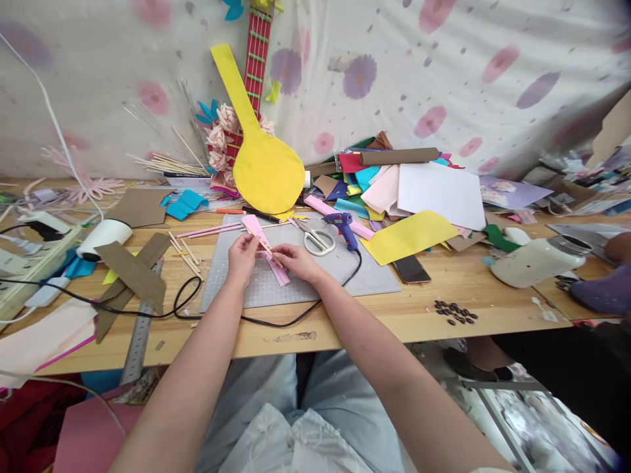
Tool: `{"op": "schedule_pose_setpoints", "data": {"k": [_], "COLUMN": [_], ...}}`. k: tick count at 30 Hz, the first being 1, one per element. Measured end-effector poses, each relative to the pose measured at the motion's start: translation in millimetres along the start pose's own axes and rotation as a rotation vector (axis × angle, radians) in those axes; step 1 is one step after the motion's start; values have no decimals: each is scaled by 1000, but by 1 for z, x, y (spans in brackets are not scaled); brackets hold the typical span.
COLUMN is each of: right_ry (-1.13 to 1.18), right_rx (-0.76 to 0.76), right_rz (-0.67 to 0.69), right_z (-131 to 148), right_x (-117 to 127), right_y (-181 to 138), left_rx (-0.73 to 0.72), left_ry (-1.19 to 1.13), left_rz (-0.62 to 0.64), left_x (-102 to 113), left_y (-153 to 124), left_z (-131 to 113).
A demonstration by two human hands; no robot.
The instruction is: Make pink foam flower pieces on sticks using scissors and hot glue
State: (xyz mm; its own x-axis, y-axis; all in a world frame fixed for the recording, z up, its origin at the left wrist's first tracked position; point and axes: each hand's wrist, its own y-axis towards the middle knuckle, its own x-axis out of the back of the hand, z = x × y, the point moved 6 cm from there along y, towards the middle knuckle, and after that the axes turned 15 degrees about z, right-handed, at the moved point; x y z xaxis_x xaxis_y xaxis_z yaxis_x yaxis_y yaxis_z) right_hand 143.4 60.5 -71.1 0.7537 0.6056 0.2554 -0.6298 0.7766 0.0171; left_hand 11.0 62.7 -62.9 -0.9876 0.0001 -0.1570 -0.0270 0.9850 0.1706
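Observation:
Over a grey cutting mat (345,272) my left hand (242,255) and my right hand (294,260) pinch a thin wooden stick (266,248) and a pink paper strip (277,270) between them. The strip runs from a wider pink piece (254,225) near my left hand down toward my right fingers. Both hands have their fingers closed on the stick and strip. Scissors (315,239) and a blue glue gun (344,226) lie on the mat just beyond my right hand.
Several wooden sticks (186,255) lie left of the mat, with brown card pieces (133,272) and a steel ruler (140,332). A yellow paddle shape (263,164), coloured paper stack (434,194), phone (411,269), white jar (537,261) and dark seeds (454,312) surround it. The black cord (276,322) loops along the front edge.

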Motion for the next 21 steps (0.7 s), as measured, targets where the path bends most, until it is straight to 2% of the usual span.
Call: {"op": "schedule_pose_setpoints", "data": {"k": [4,6,9,15,21], "right_ry": [-147,-247,-298,-293,-480], "right_rx": [-39,-79,-97,40,48], "right_rz": [-219,-262,-231,-85,-76], "right_z": [-1,1,5,15,22], "right_x": [18,23,20,2,-4], "right_y": [-6,-9,-10,-7,-8], "left_rx": [-3,-9,-11,-18,-29], "left_ry": [-23,-21,-21,-23,-34], "left_rz": [-83,-86,-72,-49,-32], "left_x": [8,9,8,5,5], "left_y": [1,1,2,0,1], "left_z": [-1,-1,0,0,2]}}
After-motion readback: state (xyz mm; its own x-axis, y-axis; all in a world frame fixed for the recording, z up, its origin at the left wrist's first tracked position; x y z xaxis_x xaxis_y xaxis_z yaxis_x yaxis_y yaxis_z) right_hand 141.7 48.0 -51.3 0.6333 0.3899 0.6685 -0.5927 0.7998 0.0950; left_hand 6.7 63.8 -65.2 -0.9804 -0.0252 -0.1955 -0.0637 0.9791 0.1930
